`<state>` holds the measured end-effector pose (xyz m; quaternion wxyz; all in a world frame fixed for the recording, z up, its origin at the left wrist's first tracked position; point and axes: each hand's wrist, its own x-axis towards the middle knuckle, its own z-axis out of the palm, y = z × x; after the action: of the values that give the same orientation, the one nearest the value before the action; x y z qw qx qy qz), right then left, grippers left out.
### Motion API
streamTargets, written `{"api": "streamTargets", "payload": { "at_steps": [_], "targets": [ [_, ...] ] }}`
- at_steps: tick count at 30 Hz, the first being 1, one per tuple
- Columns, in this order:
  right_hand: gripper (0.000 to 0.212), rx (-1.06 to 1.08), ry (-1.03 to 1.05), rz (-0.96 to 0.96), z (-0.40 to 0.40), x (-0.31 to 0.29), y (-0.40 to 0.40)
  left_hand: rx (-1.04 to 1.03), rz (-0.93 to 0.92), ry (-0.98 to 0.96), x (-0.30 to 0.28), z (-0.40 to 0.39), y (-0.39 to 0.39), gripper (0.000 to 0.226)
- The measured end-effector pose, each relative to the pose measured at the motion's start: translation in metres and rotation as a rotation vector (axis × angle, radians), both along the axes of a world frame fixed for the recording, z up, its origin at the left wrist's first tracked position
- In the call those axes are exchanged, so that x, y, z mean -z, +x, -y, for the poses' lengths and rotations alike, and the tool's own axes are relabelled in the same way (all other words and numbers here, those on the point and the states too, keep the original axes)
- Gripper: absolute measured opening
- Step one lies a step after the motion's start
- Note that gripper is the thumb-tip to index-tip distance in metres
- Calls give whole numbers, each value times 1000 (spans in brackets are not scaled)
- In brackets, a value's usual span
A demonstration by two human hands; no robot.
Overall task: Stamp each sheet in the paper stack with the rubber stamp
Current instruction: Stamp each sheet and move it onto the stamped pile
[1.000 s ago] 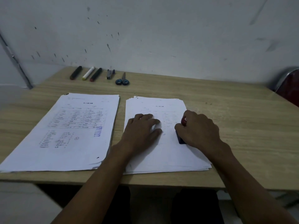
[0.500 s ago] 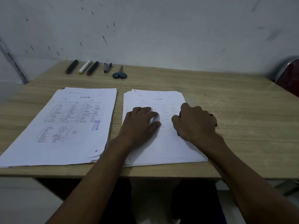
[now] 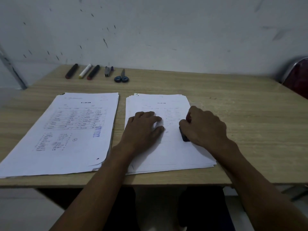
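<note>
The light wood-grain counter (image 3: 233, 114) stands against a pale wall. Two stacks of white printed paper lie side by side near its front edge: the left stack (image 3: 66, 139), bearing blue stamp marks, and the right stack (image 3: 166, 157). Along the far edge lie a black marker (image 3: 71, 71), a white marker (image 3: 85, 71), another black marker (image 3: 93, 72), a small grey stapler (image 3: 108, 71) and blue-handled scissors (image 3: 121, 77).

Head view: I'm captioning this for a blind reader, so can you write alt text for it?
A person's right hand presses a rubber stamp onto the right paper stack while the left hand lies flat on it. A stamped stack lies alongside to the left; markers and scissors line the wooden desk's far edge.
</note>
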<state>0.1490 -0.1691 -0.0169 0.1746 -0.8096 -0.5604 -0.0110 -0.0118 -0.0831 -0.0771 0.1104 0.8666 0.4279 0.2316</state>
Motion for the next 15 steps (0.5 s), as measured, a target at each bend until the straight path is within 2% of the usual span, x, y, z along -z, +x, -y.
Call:
{"api": "streamTargets", "payload": {
  "at_steps": [2, 4, 6, 10, 15],
  "targets": [
    [21, -2, 58, -202, 4, -3, 7, 2, -2, 7, 0, -1, -1, 37],
    [27, 37, 219, -412, 6, -3, 18, 6, 4, 16, 1, -1, -1, 36],
    [26, 101, 366, -519, 7, -2, 32, 6, 9, 10, 2, -2, -1, 36],
    [23, 260, 495, -489, 8, -1, 59, 1, 9, -1, 4, -4, -1, 37],
    [27, 418, 493, -393, 12, -1, 85, 1, 27, -17, 4, -4, 0, 46]
  ]
}}
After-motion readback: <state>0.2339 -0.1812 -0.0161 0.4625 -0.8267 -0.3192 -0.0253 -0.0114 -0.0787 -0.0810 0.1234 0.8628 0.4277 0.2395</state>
